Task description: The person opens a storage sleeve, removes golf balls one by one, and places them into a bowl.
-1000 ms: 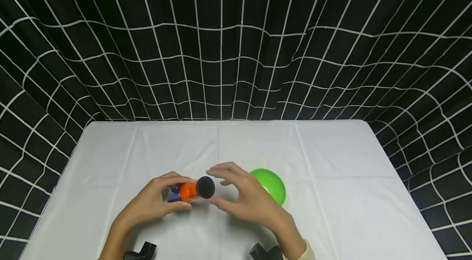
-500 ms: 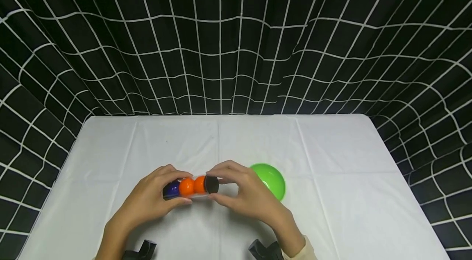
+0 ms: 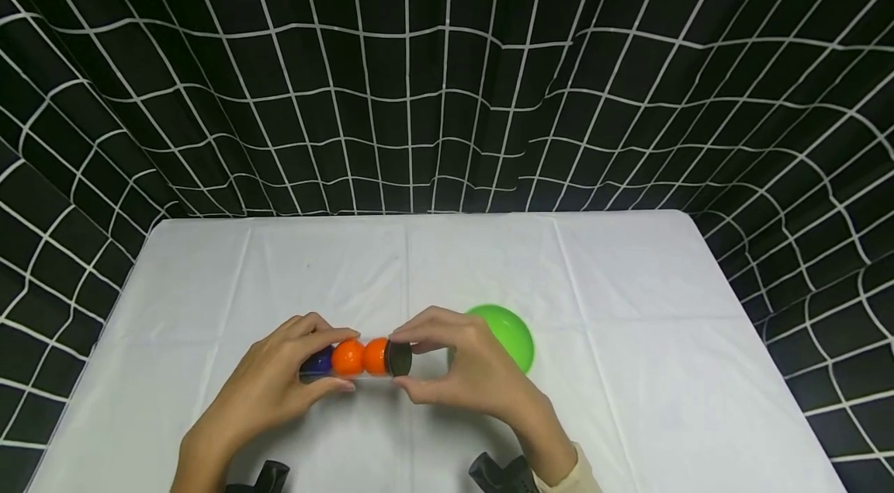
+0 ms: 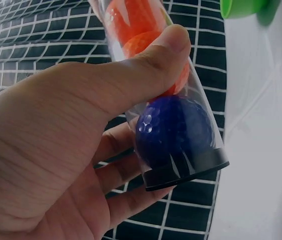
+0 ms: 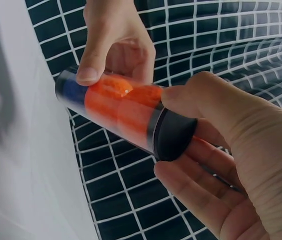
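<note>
A clear plastic tube (image 5: 126, 112) lies sideways between my two hands, held above the table. Inside it are two orange golf balls (image 3: 348, 359) and a dark blue golf ball (image 4: 173, 130). My left hand (image 3: 279, 369) grips the blue-ball end, thumb and fingers on opposite sides of the tube; the black base (image 4: 186, 170) shows beyond the thumb. At the other end my right hand (image 3: 461, 361) pinches the black cap (image 5: 174, 135) between thumb and fingertips. The cap sits on the tube's end in the right wrist view.
A green bowl (image 3: 513, 338) stands on the table just behind and to the right of my right hand, which partly hides it. White cloth covers the table (image 3: 628, 384). A black curtain with a white grid (image 3: 419, 89) rises behind and at both sides.
My right fingers have closed in on the cap, which they stood just short of a second ago. The tube has turned from pointing toward the camera to lying level, sideways.
</note>
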The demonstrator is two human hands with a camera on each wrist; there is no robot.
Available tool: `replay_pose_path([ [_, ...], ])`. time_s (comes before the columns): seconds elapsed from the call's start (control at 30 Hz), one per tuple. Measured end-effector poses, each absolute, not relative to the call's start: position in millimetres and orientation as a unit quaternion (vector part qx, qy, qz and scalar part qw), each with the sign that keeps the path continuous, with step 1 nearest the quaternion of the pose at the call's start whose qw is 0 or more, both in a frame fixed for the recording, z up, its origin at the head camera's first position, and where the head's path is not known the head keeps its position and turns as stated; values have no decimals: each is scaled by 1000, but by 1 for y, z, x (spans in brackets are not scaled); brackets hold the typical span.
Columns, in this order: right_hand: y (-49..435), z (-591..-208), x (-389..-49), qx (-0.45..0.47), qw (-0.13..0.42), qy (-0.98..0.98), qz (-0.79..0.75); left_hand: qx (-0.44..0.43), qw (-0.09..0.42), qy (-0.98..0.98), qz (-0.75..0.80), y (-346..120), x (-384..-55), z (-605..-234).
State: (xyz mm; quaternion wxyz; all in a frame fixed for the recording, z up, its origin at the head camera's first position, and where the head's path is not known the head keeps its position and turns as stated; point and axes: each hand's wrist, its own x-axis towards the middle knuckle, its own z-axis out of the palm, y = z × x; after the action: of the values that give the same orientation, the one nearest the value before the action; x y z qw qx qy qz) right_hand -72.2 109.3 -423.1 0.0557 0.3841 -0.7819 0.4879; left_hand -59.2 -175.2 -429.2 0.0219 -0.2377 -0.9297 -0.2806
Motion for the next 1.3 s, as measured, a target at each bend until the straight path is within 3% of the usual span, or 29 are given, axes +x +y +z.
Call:
replay_pose_path([
  [0.67,107,-418,-75,407,65,-772,483,-262,37,-926,-269,-178,-61,-427],
  [0.97,106,-416,-67,361,19,-808,466,-255,43,-924,-281,-181,-58,-430],
  [1.3,105,-417,-62,342,24,-808,478,-256,16,-923,-286,-179,-58,-428],
])
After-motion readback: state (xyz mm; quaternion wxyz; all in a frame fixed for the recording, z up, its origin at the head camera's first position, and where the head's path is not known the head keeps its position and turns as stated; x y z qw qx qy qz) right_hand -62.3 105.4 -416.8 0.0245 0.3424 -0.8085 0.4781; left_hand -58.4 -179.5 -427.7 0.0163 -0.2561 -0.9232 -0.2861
